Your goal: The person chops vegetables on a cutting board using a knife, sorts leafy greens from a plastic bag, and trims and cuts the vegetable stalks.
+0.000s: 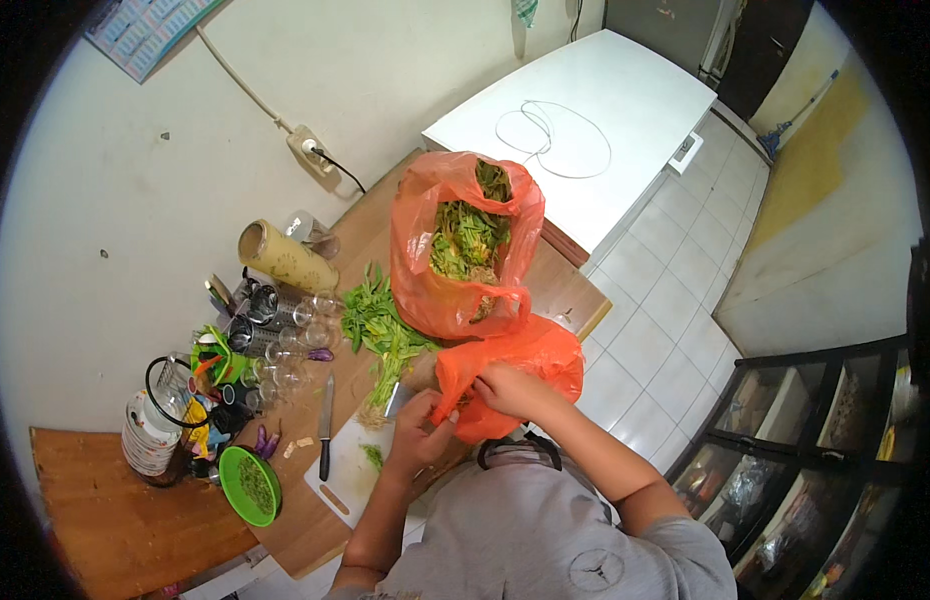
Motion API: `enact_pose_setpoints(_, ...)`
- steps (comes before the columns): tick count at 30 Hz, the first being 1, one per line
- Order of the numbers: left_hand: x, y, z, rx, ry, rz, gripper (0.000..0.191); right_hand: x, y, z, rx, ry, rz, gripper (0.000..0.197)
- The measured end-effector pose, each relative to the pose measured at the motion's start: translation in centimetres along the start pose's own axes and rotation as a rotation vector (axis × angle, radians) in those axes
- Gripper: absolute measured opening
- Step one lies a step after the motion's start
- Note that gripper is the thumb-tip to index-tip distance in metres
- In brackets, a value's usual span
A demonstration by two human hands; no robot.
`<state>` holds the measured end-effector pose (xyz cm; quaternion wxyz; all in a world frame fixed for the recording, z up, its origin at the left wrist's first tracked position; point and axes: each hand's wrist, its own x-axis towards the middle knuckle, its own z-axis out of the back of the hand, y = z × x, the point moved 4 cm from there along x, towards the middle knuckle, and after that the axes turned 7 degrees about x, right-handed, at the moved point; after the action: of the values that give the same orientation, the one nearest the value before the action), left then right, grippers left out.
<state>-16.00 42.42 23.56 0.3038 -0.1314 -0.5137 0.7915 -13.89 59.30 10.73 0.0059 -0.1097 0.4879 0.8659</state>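
Observation:
A small red-orange plastic bag [540, 360] sits at the table's near edge. My left hand [418, 429] grips the left side of its rim. At the bag's mouth is my right hand [506, 388], its fingertips partly hidden by the plastic, so what it holds is unclear. Just behind stands a larger orange plastic bag [416, 277], full of leafy greens with roots [469, 240]. Loose leafy greens [390, 322] lie left of both bags, their roots reaching a white cutting board [352, 450]. A shiny metal blade [397, 400] rests near my left hand. A black-handled knife [326, 431] lies beside the board.
A green bowl of chopped greens [255, 484] is at the table's left edge. Small eggplants [266, 442], drinking glasses [289, 352], cutlery holders [259, 319] and stacked plates [146, 427] line the wall side. Beyond the table, a white chest freezer [622, 82] bears a loose cord [555, 142].

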Motion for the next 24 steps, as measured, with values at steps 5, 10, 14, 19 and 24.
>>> enact_pose_setpoints(5,-0.7,0.3,0.5,0.036,-0.056,0.0,0.007,0.4,-1.2,1.4,-0.004,-0.032,-0.068,0.028)
enact_pose_setpoints(10,-1.4,1.0,0.8,0.049,-0.13,0.085,0.007,-1.8,-0.9,4.0,0.052,-0.11,-0.136,0.031)
enact_pose_setpoints(14,-0.9,0.3,1.0,0.091,-0.118,0.1,0.008,-3.4,-1.6,5.3,0.081,-0.106,-0.222,0.033)
enact_pose_setpoints(19,-0.9,0.7,1.0,0.122,-0.11,0.119,0.012,-4.8,-0.2,7.0,0.189,-0.098,-0.289,0.037)
enact_pose_setpoints(24,-0.8,1.1,0.5,0.118,-0.093,0.158,0.012,-5.9,0.2,7.9,-0.141,-0.295,0.116,0.041)
